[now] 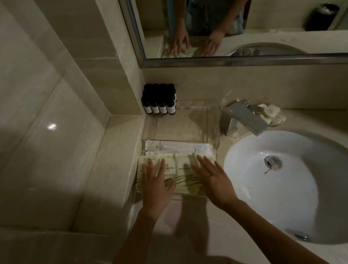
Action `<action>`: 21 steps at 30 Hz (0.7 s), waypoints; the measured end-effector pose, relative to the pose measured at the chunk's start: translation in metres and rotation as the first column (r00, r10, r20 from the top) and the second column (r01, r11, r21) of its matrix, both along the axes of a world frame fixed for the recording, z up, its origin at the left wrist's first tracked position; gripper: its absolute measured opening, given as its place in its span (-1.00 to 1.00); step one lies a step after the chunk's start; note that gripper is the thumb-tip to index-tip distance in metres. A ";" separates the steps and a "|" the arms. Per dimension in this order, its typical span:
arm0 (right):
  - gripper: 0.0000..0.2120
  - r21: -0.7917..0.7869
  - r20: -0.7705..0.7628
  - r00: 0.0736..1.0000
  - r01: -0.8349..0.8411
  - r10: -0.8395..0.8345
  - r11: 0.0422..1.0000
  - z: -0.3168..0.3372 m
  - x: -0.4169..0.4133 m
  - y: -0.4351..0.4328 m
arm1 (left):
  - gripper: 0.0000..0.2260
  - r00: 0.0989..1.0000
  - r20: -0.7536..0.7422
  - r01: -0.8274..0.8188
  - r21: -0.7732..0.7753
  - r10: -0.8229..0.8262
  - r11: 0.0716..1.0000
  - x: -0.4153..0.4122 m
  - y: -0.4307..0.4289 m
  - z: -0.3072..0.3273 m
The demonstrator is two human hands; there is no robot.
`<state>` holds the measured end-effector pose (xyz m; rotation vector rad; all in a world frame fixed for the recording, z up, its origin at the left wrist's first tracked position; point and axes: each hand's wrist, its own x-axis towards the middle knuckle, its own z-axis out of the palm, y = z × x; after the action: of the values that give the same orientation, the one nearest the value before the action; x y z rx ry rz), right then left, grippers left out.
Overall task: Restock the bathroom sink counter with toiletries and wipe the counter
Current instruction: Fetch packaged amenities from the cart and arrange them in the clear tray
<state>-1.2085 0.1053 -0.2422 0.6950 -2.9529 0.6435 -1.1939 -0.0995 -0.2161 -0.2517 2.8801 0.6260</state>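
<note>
Pale green toiletry packets [183,171] lie side by side at the near end of a clear acrylic tray [214,123] on the beige counter, left of the sink. White sachets [177,146] lie just behind them in the tray. My left hand [157,185] rests flat on the left packets, fingers straight and spread. My right hand [213,176] lies flat on the right packets in the same way. Several small dark bottles [160,100] with white labels stand in the back corner behind the tray.
A white oval sink [311,183] fills the right side, with a chrome faucet [243,119] behind it. A glass dish of wrapped soaps [270,112] sits beside the faucet. A mirror [262,5] runs along the back wall. A tiled wall closes the left.
</note>
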 end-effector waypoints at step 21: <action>-0.36 0.123 0.190 0.980 -0.085 0.061 0.989 0.004 -0.021 -0.031 | -0.36 0.995 0.060 0.087 -0.057 -0.083 0.995 -0.014 -0.008 0.003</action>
<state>-1.2292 0.0741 -0.2378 0.7994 -3.1783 0.5523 -1.2084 -0.1080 -0.2132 -0.1518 2.8399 0.5106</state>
